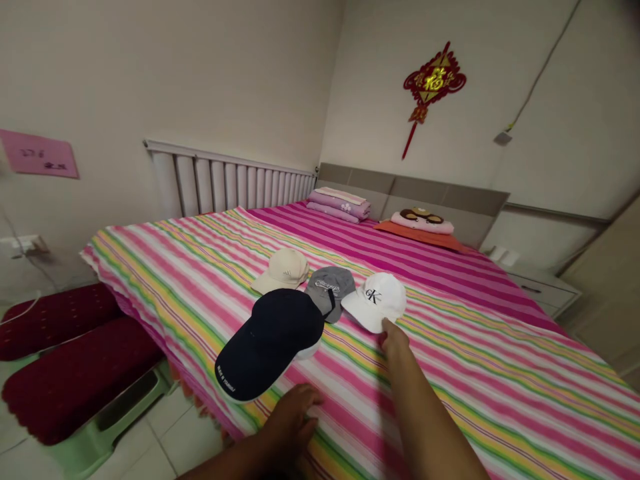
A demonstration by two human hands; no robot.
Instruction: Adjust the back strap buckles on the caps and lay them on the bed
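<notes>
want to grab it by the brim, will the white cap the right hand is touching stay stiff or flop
The white cap looks like soft cloth, so its crown would probably sag, while the brim by the right hand likely holds shape. It seems light and should slide easily on the striped bedspread. Rolling seems unlikely.

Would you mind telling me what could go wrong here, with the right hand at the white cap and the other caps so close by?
The right hand touches the white cap at its brim edge, so it may slide rather than lift. The grey cap lies against it and might get dragged along. The navy cap sits near the bed edge, by the left hand; a nudge could tip it off.
</notes>
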